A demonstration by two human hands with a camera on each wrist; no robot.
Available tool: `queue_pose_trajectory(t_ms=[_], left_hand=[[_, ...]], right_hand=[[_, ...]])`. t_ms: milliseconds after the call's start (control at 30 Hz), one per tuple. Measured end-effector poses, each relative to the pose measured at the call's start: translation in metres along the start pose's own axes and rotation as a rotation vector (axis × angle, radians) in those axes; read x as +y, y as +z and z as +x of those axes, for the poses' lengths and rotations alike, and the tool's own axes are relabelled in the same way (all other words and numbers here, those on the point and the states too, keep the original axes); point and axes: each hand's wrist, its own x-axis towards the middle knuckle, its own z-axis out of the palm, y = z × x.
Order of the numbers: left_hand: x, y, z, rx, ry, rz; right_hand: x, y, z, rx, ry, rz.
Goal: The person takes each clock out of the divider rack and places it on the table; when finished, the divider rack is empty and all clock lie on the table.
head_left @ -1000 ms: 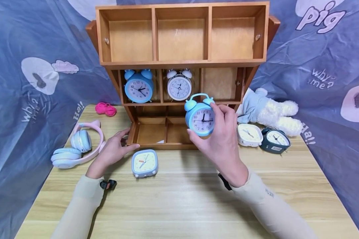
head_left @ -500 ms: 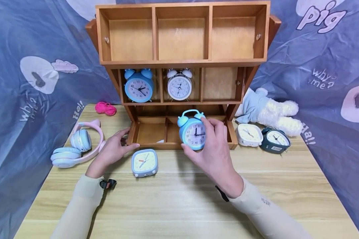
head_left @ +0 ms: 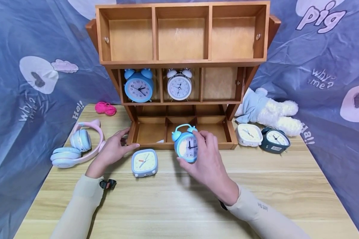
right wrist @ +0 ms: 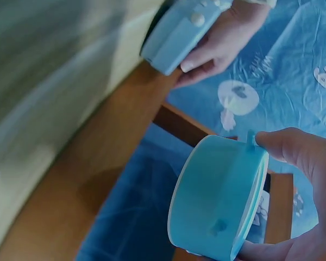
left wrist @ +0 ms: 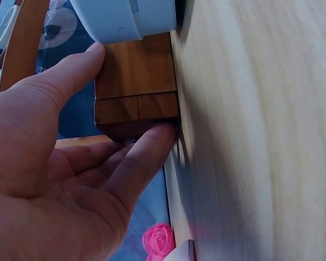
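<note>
My right hand (head_left: 210, 166) grips a light blue twin-bell alarm clock (head_left: 184, 149) between thumb and fingers, in front of the bottom tray of a wooden shelf (head_left: 182, 62). In the right wrist view the side of this clock (right wrist: 214, 196) shows, with the thumb and fingertips at its rims. My left hand (head_left: 112, 151) holds the shelf's lower left corner; the left wrist view has its thumb and fingers on either side of the wooden corner (left wrist: 136, 70). Beside the left thumb, a blue-grey square alarm clock (head_left: 145, 162) stands on the table.
A blue twin-bell clock (head_left: 139, 88) and a white one (head_left: 179, 87) stand in the middle tier. Headphones (head_left: 77, 146) and pink yarn (head_left: 105, 108) lie left. A white clock (head_left: 249, 135), a dark green clock (head_left: 276, 140) and a plush toy (head_left: 266, 108) are at right.
My right hand has brought the light blue clock down and a little left, from before the middle tier to below the bottom tray's front edge. The left hand has stayed at the shelf corner.
</note>
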Motion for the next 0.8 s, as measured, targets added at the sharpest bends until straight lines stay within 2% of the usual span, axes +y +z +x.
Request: queue_pose_trajectory(t_ms=[333, 800], left_hand=[[-0.001, -0.001, 0.002, 0.012, 0.010, 0.003], [-0.001, 0.001, 0.000, 0.018, 0.019, 0.016]], right_hand=[[0.001, 0.014, -0.015, -0.131, 0.017, 0.007], [-0.001, 0.025, -0.026, -0.220, -0.002, 0.004]])
